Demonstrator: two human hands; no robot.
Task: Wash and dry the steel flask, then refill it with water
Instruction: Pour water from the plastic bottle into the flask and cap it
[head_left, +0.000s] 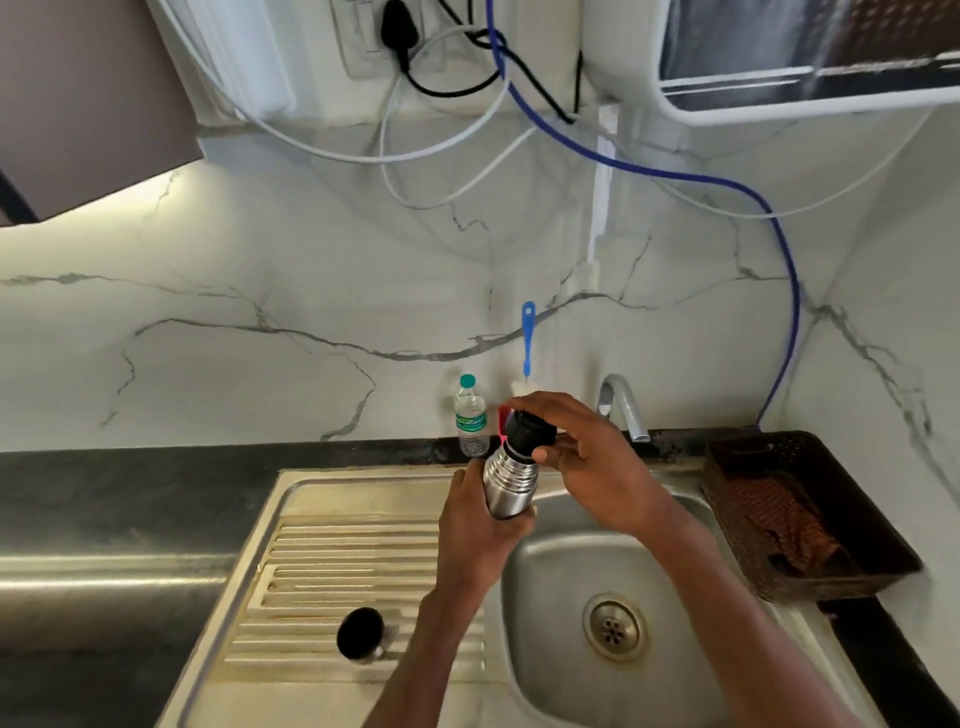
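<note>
The steel flask (508, 480) is held upright over the left rim of the sink basin (571, 670). My left hand (475, 525) wraps its lower body. My right hand (582, 457) grips the black stopper (527, 429) on the flask's neck, fingers curled over the top. A black-lined steel cup lid (360, 635) stands on the ribbed drainboard (332, 571). The tap (621, 405) stands behind my right hand, with no water seen running.
A small plastic water bottle (470, 415) stands at the wall behind the flask. A blue-handled brush (528, 338) hangs above it. A brown basket (800, 514) with a cloth sits right of the sink. Cables and a blue hose (789, 312) hang on the wall.
</note>
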